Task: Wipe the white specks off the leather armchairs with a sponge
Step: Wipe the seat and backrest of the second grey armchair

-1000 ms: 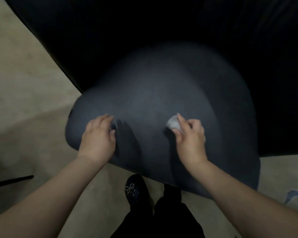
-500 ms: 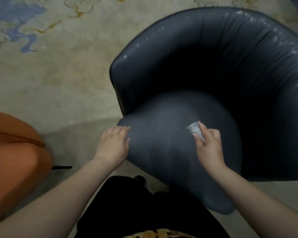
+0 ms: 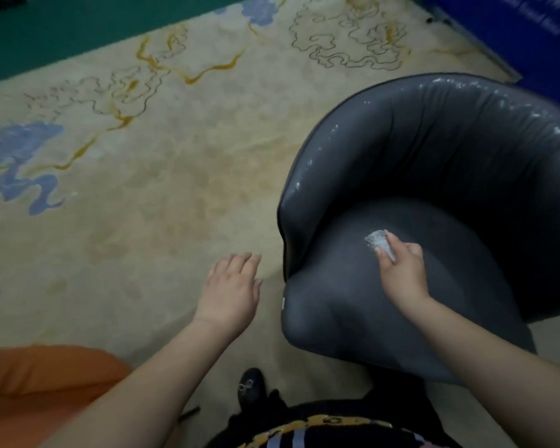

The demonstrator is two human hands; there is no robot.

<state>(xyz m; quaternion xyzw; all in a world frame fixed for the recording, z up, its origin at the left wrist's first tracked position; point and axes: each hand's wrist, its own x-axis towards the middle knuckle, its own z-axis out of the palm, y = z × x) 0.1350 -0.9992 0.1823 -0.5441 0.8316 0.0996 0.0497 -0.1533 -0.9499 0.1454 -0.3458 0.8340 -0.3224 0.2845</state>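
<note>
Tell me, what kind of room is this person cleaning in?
Probably a hotel lobby or lounge, though that is a guess: a large patterned carpet with cloud swirls, a dark leather armchair, and part of an orange seat beside it.

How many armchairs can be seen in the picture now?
2. A grey armchair is at the right, under the right hand with the sponge. Part of an orange one shows at the bottom left. Others may be out of view.
</note>
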